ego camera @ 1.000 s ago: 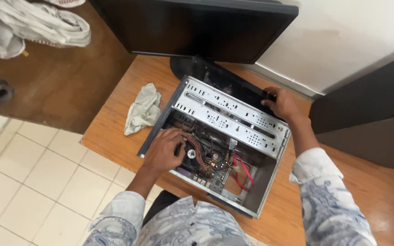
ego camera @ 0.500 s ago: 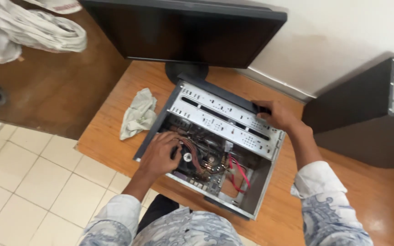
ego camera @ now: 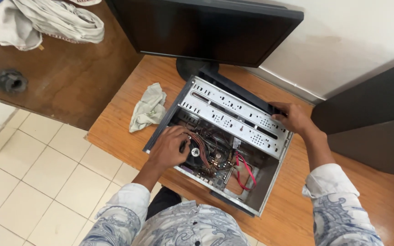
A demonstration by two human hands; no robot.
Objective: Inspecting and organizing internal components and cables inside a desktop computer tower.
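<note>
The computer case (ego camera: 224, 146) lies open on the desk (ego camera: 128, 136), side panel off, left hand (ego camera: 169, 148) curled among its cables, apparently gripping something, right hand (ego camera: 292, 117) clasping the far rim.

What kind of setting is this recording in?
Probably a small computer repair spot or office corner. An opened computer case lies on a wooden desk below a monitor, with a second tower by the wall. The left hand is inside the case; the right hand grips its edge.
</note>
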